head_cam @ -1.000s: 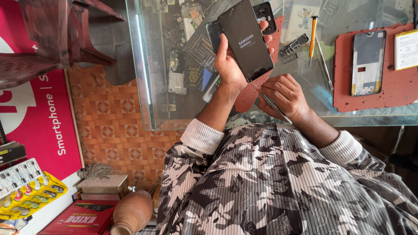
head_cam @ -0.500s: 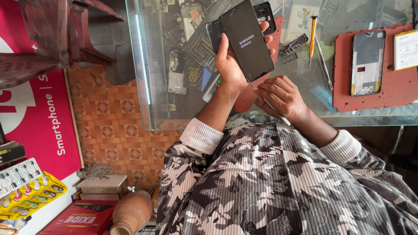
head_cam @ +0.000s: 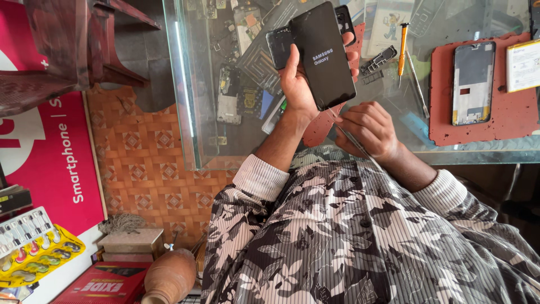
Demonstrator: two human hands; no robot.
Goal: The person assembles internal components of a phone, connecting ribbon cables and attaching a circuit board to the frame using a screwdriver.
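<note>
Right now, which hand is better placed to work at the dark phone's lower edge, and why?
Probably the right hand. It already pinches a thin metal tool whose tip sits near the phone's lower corner. The left hand is wrapped around the phone, holding it up.

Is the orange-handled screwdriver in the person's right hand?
No, the orange-handled screwdriver lies on the glass table, apart from the right hand.

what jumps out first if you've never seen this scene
The black phone held up in the left hand above the glass table, screen lit with a logo. Just below it, the right hand grips a thin metal tool near the phone's lower edge. At right, an opened phone frame lies on a red mat.
</note>
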